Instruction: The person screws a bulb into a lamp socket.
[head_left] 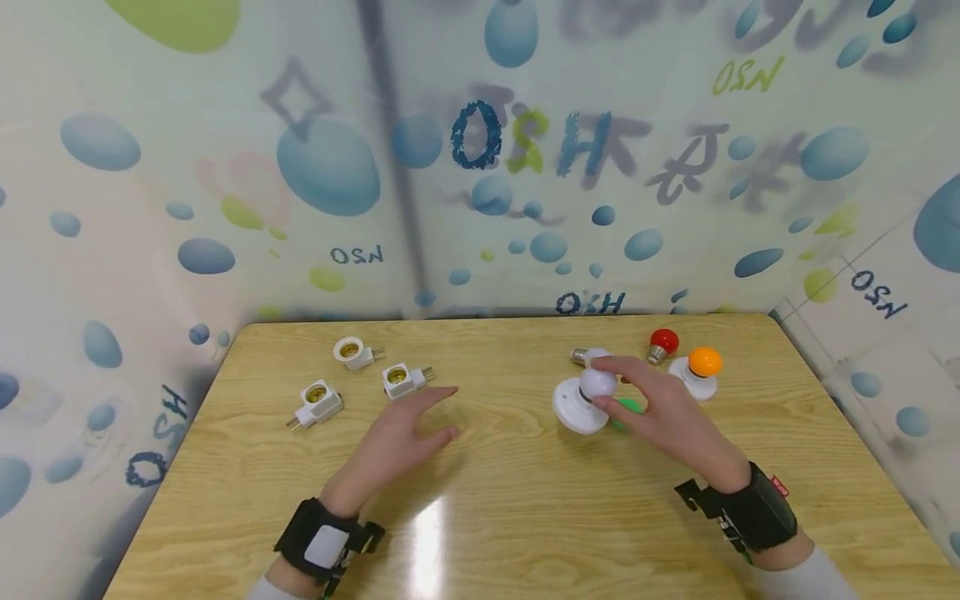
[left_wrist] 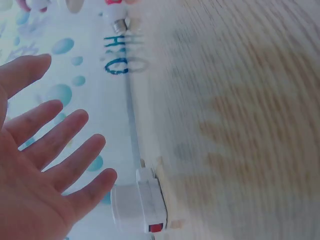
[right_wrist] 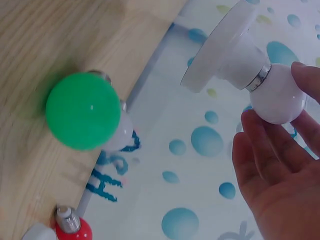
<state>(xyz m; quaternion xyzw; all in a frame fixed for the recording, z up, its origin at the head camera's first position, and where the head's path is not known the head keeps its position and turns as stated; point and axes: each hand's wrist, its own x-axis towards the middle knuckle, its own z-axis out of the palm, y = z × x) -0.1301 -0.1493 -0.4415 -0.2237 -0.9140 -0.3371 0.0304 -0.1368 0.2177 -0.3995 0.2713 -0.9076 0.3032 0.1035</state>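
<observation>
My right hand [head_left: 671, 412] pinches a white light bulb [head_left: 597, 382] between thumb and fingers. The bulb's metal collar sits in a round white lamp holder [head_left: 572, 407], which hangs tilted from it; in the right wrist view the lamp holder stands off the table. Below and beside that hand lies a green bulb [right_wrist: 82, 111], partly covered in the head view. Behind the green one is another white bulb [right_wrist: 119, 137]. Over the left part of the table, my left hand [head_left: 393, 450] is spread with straight fingers, holding nothing, nearest to a white plug-in socket [head_left: 403, 381].
Two more plug-in sockets, one round [head_left: 352, 352] and one square [head_left: 318, 403], lie at the left. Toward the back right lie a red bulb [head_left: 663, 340] and an orange bulb [head_left: 705, 362] on a round white holder [head_left: 694, 387]. A patterned wall backs the wooden table [head_left: 495, 517].
</observation>
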